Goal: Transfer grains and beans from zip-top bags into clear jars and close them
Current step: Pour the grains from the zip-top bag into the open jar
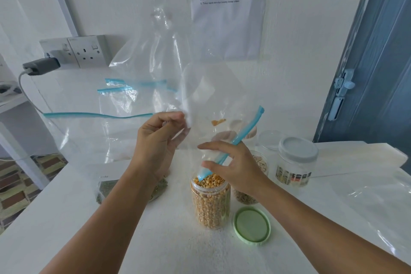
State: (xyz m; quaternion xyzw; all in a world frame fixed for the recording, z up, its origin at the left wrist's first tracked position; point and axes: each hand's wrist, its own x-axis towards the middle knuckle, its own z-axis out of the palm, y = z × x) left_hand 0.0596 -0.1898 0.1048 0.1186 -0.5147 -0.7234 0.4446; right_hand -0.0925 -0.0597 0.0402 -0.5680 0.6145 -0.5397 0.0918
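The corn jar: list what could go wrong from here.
1. The jar is filled to its rim, and a few kernels cling inside the upturned bag; if shaken loose they may bounce onto the table.
2. The right hand pinches the bag's blue zip edge right at the jar's mouth; a tug could tip it.
3. The green lid is off, so any knock would likely spill corn.

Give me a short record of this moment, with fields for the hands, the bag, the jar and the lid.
left hand: pinches the side of the bag
right hand: holds the bag's blue zip mouth at the jar's opening
bag: upended, nearly empty, few yellow grains left
jar: open, full of yellow grains
green lid: on table, right of the jar
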